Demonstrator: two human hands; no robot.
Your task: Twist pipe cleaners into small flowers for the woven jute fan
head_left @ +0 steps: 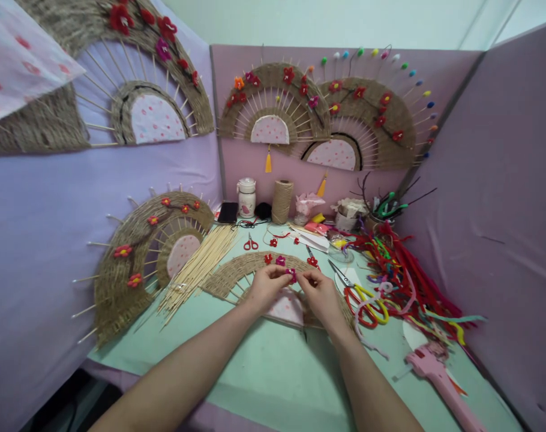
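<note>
Between my fingertips is a small magenta flower point(291, 275), pinched by my left hand point(269, 285) from the left and met by my right hand point(317, 289) on its right side. Both hands are closed and held over a twine-wrapped fan point(230, 273) that lies on the table. Its half-round base point(287, 309) is pale pink with spots. A red flower point(268, 258) and another magenta flower point(280, 260) sit along the fan's band, with a further red flower point(312, 261) near my right fingers. My forearms and hands cover parts of the fan.
Large scissors point(365, 303), tangled pipe cleaners point(417, 282) and a pink glue gun point(439, 378) lie to the right. Thin sticks point(201, 264) and small red scissors point(250, 242) are left and behind. A twine spool point(282, 203) and white bottle point(246, 198) stand at the back; a finished fan point(115, 300) leans left.
</note>
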